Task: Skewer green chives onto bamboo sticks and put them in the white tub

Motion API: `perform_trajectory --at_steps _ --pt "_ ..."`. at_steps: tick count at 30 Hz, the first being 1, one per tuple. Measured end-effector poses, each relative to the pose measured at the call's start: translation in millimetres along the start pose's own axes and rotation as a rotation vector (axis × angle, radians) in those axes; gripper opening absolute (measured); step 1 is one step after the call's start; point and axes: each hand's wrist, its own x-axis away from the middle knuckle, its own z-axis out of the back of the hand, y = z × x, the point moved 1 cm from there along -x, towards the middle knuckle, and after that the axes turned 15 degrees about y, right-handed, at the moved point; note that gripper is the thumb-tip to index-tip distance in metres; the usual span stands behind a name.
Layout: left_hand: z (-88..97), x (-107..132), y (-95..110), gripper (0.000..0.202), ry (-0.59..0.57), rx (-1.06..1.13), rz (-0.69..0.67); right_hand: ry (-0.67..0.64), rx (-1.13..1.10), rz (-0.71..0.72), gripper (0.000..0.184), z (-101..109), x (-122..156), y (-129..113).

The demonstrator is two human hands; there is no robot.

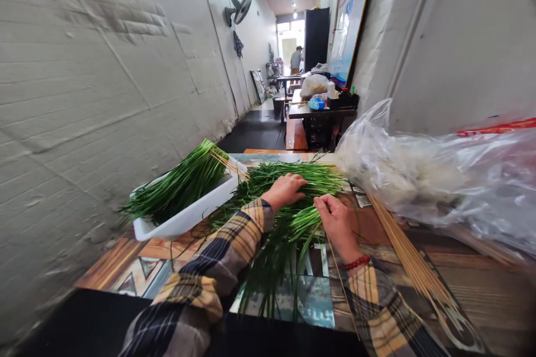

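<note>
A loose pile of green garlic chives (318,178) lies across the middle of the table, and a smaller bunch (268,268) hangs toward its near edge. My left hand (285,191) rests on the pile, palm down, its fingers apart and slightly bent over the stalks. Just right of it, my right hand (336,220) pinches with thumb and forefinger beside the near bunch's pale ends. From that hand a thin bamboo skewer (341,279) slants down toward my right sleeve. Its upper tip is hidden by the fingers.
At left, a white tray (188,217) holds more chives with several skewers through them. Many loose skewers (402,256) lie at right, beside a large clear plastic bag (402,162). Walls flank the patterned wooden table (368,279). Farther back are another table (320,112) and a person (296,59).
</note>
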Motion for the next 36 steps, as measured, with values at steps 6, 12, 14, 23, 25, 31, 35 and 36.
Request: perform_trajectory --at_steps 6,12,14,23,25,31,35,36 --pt "-17.3 10 8 0.022 0.084 -0.231 0.043 0.014 0.028 0.01 0.036 1 -1 -2" --pt "-15.8 4 -3 0.014 0.229 0.043 0.111 0.039 0.015 -0.017 0.034 4 -1 -4" --pt "-15.4 5 -12 0.019 0.221 0.203 0.198 0.037 -0.002 -0.022 0.035 4 -1 -4" --pt "65.5 10 1 0.023 0.425 -0.032 0.118 0.014 -0.008 -0.024 0.035 2 2 1" --pt "79.8 16 4 0.022 0.485 -0.223 0.12 0.008 0.008 -0.024 0.035 3 3 2" --pt "36.0 67 -13 0.019 0.183 -0.368 0.09 -0.004 0.016 -0.031 0.036 1 3 9" --pt "0.2 92 -24 0.02 0.042 -0.281 0.148 -0.013 0.009 -0.031 0.035 -1 4 10" --pt "-2.1 94 -25 0.021 0.04 -0.258 0.175 -0.012 0.008 -0.036 0.035 -1 4 10"
